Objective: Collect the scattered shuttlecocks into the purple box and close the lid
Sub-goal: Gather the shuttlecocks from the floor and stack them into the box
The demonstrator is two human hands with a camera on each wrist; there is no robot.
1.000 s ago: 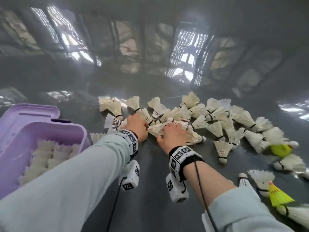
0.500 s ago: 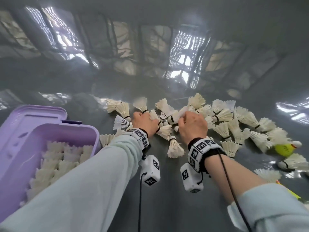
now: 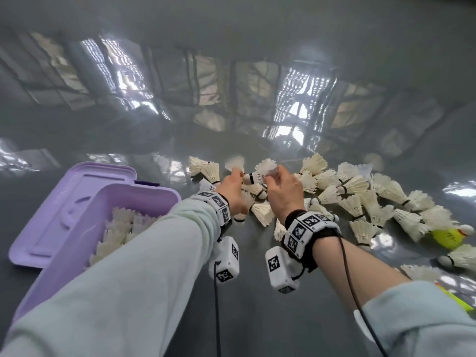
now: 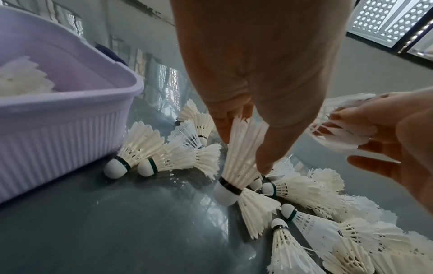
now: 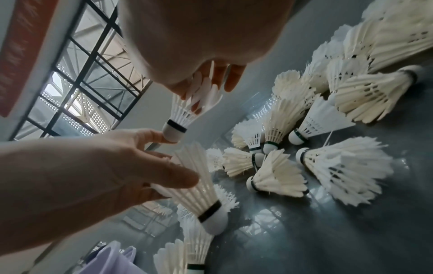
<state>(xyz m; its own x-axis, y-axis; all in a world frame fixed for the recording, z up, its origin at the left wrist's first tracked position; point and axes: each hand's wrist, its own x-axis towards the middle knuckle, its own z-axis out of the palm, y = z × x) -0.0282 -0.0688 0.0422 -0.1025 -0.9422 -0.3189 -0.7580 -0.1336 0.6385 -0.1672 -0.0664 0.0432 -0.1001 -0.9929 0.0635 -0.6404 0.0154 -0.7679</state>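
Observation:
The purple box (image 3: 144, 192) stands open at the left with several white shuttlecocks (image 3: 121, 228) inside; its lid (image 3: 77, 202) lies flat behind it. A pile of white shuttlecocks (image 3: 360, 194) covers the grey floor to the right. My left hand (image 3: 233, 182) hovers over the pile's left end and pinches one white shuttlecock (image 4: 239, 166) by its feathers, cork down. Close beside it, my right hand (image 3: 282, 188) holds another white shuttlecock (image 5: 185, 113) by the feathers, with its cork almost touching the left hand's fingers.
A yellow shuttlecock (image 3: 448, 235) lies at the pile's right end, and another yellow one (image 3: 456, 301) shows at the right edge. Two white shuttlecocks (image 4: 140, 157) lie against the box's ribbed wall. The glossy grey floor (image 3: 244, 318) reflects windows.
Both hands have risen from the pile, each with a shuttlecock. A shuttlecock that lay alone near the wrists is now among others below the hands.

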